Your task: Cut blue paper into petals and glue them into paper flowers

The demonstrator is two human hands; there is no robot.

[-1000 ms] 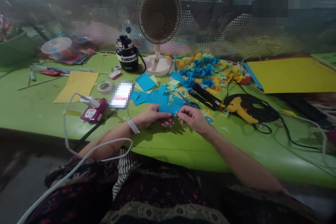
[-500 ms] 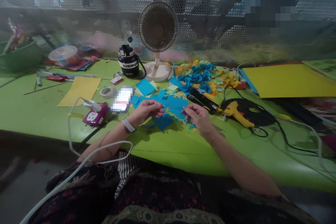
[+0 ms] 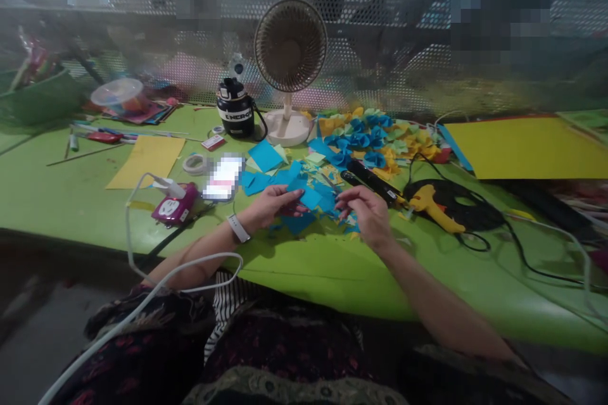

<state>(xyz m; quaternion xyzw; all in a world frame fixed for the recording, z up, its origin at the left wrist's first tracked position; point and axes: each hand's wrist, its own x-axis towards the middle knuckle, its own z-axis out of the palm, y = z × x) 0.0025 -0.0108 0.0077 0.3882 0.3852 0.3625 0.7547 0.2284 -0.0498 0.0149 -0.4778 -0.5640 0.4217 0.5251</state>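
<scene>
Right now my left hand (image 3: pixel 274 207) is on a blue paper scrap (image 3: pixel 310 198), my right hand (image 3: pixel 367 215) just beside it, yellow glue gun (image 3: pixel 434 204) at three o'clock on the green tabletop (image 3: pixel 71 202).

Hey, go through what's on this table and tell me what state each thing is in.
Left hand: resting over blue paper scraps, fingers curled.
Right hand: raised over the scraps, fingertips pinched together.
Desk fan: upright; can't tell if running.
Phone: face up, screen lit.
Magenta power socket: white plug inserted.
Black jug: lid on.
Yellow hot glue gun: lying on its side, cord attached.
</scene>
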